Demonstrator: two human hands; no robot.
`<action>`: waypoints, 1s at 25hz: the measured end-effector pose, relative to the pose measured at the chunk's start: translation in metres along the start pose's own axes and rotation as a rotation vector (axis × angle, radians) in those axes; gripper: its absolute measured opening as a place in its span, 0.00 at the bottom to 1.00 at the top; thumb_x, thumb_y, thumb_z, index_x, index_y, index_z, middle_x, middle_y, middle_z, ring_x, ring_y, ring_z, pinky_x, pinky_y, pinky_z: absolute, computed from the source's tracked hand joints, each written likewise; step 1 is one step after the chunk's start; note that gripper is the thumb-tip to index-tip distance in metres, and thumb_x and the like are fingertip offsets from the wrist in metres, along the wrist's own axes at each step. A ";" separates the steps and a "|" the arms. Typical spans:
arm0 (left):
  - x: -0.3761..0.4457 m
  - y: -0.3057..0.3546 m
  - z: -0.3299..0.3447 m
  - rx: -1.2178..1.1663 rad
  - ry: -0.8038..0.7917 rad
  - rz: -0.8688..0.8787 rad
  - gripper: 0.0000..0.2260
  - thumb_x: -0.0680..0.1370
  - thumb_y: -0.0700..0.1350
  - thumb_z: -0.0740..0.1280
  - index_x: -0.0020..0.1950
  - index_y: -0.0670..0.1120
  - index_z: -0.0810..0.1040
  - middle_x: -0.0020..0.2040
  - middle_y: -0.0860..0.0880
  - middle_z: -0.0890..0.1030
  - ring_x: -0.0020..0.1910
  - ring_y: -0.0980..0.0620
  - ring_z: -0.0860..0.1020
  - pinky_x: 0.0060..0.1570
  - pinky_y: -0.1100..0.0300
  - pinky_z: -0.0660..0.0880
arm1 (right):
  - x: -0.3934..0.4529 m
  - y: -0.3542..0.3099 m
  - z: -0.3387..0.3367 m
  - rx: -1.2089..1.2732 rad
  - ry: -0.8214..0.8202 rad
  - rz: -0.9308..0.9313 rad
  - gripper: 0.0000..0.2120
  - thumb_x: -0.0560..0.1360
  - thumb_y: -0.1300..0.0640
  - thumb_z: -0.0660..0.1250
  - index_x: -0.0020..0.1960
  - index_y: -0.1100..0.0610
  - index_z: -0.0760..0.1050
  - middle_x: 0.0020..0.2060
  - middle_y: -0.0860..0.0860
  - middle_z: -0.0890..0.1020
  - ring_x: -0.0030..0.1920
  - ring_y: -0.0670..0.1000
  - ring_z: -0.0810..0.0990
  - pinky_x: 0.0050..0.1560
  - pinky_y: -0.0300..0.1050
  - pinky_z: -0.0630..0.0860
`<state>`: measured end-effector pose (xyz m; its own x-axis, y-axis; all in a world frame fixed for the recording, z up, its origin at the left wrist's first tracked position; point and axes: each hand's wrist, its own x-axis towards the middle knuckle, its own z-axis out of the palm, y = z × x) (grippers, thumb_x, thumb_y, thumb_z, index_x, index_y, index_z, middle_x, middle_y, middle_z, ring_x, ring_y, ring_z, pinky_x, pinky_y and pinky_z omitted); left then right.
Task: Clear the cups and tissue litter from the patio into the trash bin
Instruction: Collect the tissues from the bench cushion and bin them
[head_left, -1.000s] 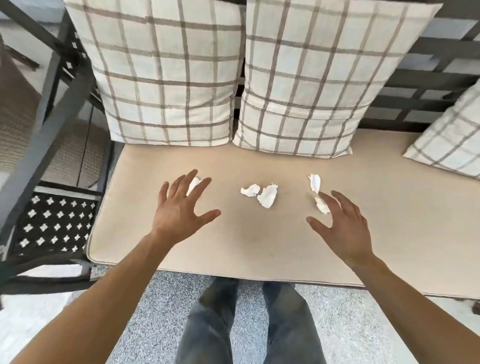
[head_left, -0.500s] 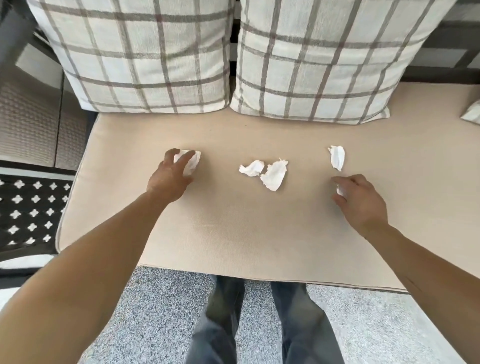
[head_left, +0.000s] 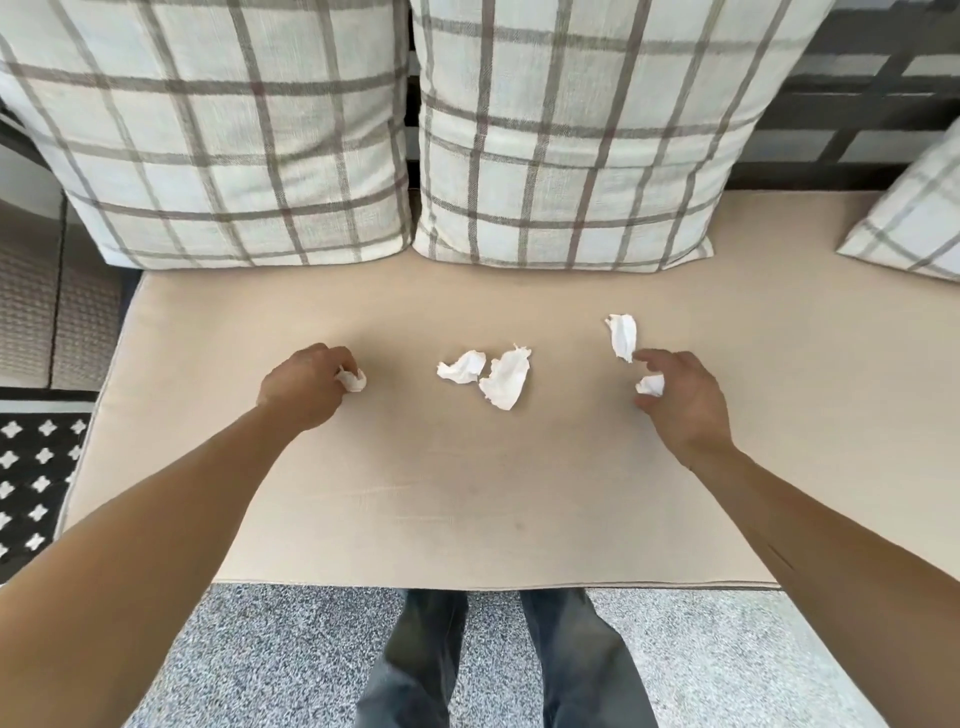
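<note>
**Two scraps in hand, three still on the seat**

The left hand (head_left: 306, 387) is curled tight around a tissue wad (head_left: 353, 379). The right hand (head_left: 680, 400) pinches a small scrap (head_left: 650, 385) between thumb and fingers. Between them lie two crumpled tissues (head_left: 488, 376); a torn strip (head_left: 622, 336) sits just beyond the right fingertips, all on the tan seat cushion (head_left: 467, 493). No cups or bin show, so the clearing looks barely started.

seat: beige bench cushion (head_left: 467, 493) | back: plaid pillows (head_left: 223, 130) | floor: speckled grey (head_left: 270, 660)
</note>
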<state>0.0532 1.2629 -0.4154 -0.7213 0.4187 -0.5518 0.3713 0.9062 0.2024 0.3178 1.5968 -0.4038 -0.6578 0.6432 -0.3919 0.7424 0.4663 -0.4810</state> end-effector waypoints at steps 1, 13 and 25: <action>0.002 0.009 -0.005 -0.026 0.003 0.049 0.07 0.77 0.43 0.64 0.47 0.55 0.78 0.48 0.52 0.78 0.47 0.49 0.76 0.42 0.55 0.72 | 0.006 -0.003 -0.004 0.009 -0.006 -0.015 0.26 0.71 0.65 0.68 0.66 0.47 0.72 0.58 0.49 0.74 0.52 0.53 0.77 0.47 0.42 0.70; 0.044 0.108 0.006 0.199 -0.382 0.604 0.20 0.76 0.50 0.65 0.66 0.65 0.72 0.47 0.59 0.77 0.50 0.54 0.76 0.46 0.58 0.72 | 0.075 -0.013 0.006 -0.160 -0.214 -0.063 0.26 0.68 0.65 0.72 0.64 0.51 0.76 0.62 0.52 0.78 0.60 0.56 0.76 0.55 0.45 0.72; 0.027 0.086 0.015 -0.231 -0.220 0.256 0.02 0.75 0.47 0.69 0.44 0.50 0.78 0.50 0.68 0.79 0.40 0.73 0.73 0.37 0.64 0.71 | 0.031 -0.087 0.018 0.110 -0.583 -0.165 0.37 0.68 0.66 0.72 0.71 0.42 0.67 0.42 0.52 0.80 0.39 0.50 0.77 0.40 0.37 0.76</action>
<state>0.0745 1.3511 -0.4251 -0.4712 0.6326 -0.6147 0.3630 0.7742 0.5185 0.2304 1.5654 -0.3878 -0.7471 0.1158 -0.6546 0.6280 0.4459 -0.6378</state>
